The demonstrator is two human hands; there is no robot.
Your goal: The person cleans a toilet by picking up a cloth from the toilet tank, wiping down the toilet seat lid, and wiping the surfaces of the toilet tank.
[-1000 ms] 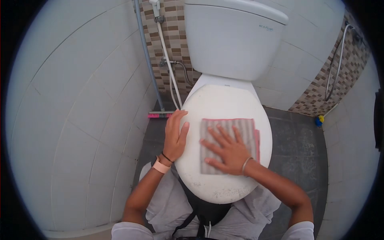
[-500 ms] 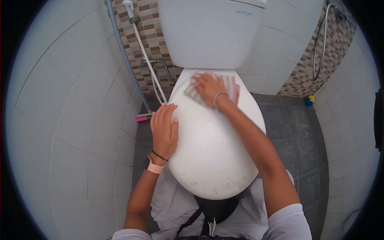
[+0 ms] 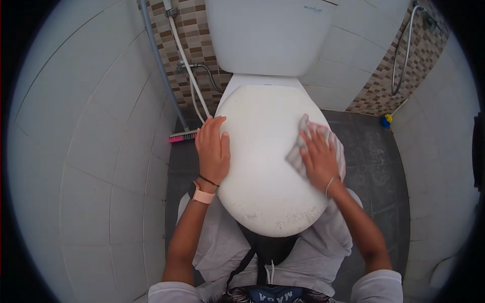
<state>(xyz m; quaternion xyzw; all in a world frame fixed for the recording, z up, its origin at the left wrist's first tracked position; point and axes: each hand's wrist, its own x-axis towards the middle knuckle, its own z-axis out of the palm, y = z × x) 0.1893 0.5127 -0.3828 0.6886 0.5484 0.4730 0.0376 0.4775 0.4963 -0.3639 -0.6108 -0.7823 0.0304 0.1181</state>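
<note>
A closed white toilet lid [image 3: 265,151] lies in the middle of the head view, with dark specks and stains near its front edge. My right hand [image 3: 320,157] presses a striped grey, white and pink cloth [image 3: 337,145] against the lid's right side, where part of the cloth hangs past the edge. On the left edge of the lid rests my left hand [image 3: 212,151], its fingers stretched out and nothing held in it.
Behind the lid stands the white cistern [image 3: 268,40]. A long-handled brush [image 3: 182,136] leans at the left beside a white hose [image 3: 187,60]. A blue and yellow brush head [image 3: 387,120] sits on the dark tiled floor [image 3: 369,166] at the right. Tiled walls close in both sides.
My right hand has swept the cloth from the back of the lid to its right edge, nearer to me. My left hand stays on the left edge. The view has shifted slightly.
</note>
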